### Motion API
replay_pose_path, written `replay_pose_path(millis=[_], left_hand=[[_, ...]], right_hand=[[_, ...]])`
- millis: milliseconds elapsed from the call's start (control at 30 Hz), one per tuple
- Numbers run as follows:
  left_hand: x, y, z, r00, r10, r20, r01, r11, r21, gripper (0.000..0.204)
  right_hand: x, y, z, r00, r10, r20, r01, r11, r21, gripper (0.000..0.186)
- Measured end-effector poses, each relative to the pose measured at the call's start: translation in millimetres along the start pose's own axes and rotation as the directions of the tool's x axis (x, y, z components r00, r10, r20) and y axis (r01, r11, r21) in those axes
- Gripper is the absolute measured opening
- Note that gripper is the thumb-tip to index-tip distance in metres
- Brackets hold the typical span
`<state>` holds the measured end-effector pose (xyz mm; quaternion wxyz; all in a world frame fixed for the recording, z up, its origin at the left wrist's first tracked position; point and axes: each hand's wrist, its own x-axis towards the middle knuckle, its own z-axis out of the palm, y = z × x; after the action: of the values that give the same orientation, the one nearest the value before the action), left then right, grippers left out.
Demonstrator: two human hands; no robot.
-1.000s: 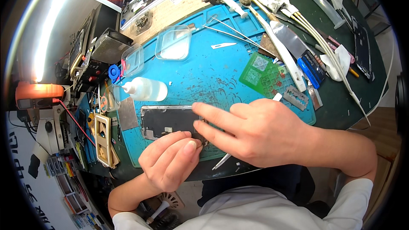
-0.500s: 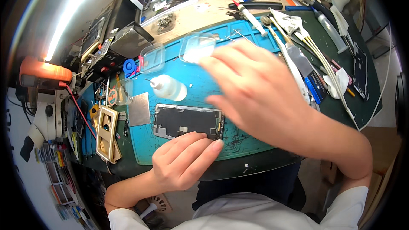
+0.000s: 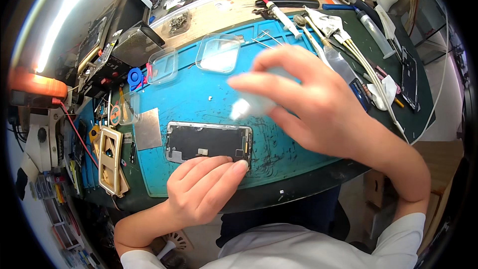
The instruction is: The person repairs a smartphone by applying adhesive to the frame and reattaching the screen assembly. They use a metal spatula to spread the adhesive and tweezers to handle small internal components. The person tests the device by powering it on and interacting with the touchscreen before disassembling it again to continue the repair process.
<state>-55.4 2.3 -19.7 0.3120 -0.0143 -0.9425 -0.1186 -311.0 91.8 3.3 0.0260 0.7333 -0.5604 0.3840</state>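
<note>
My left hand (image 3: 201,189) is closed at the near lower edge of a dark phone screen assembly (image 3: 209,137), its thumb on the right corner, lying on the blue silicone mat (image 3: 181,97). My right hand (image 3: 313,107) is raised over the mat to the upper right of the screen, fingers curled around a translucent squeeze bottle (image 3: 246,105) with a white tip tilted down and left. A square metal plate (image 3: 148,129) lies left of the screen.
Two clear containers (image 3: 217,52) stand at the mat's back. A gold phone frame (image 3: 103,159) and an orange meter (image 3: 40,89) are at left. Syringes (image 3: 281,18), tweezers, brushes and cables crowd the back right. Electronic equipment (image 3: 127,52) stands back left.
My right hand left the screen, reached forward to the squeeze bottle, and has lifted and tilted it, moving it rightward. My left hand stays at the screen's lower edge.
</note>
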Motion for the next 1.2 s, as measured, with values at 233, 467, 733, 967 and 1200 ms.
replay_pose_path(millis=[233,467,733,967,1200], left_hand=[[7.9,-1.0,-8.1,0.994,0.040,0.098,-0.037,0.999,-0.025,0.046],[5.7,-1.0,-4.4,0.995,0.087,0.040,-0.086,0.996,-0.021,0.070],[7.6,0.3,-7.0,0.990,0.100,0.100,-0.101,0.995,0.003,0.099],[7.1,0.4,-8.7,0.988,0.104,0.112,-0.105,0.994,-0.001,0.100],[6.9,0.5,-4.6,0.989,0.128,0.072,-0.129,0.992,0.010,0.098]], right_hand=[[-37.2,-23.3,-4.5,0.992,-0.115,0.047,0.123,0.970,-0.212,0.030],[-36.1,-23.8,4.7,0.980,-0.198,0.001,0.193,0.955,-0.226,0.024],[-36.2,-30.0,6.9,0.981,-0.195,-0.005,0.186,0.946,-0.267,0.017],[-36.2,-28.4,7.7,0.981,-0.193,-0.024,0.179,0.945,-0.275,0.015],[-35.8,-30.4,8.5,0.978,-0.208,-0.008,0.198,0.942,-0.271,0.015]])
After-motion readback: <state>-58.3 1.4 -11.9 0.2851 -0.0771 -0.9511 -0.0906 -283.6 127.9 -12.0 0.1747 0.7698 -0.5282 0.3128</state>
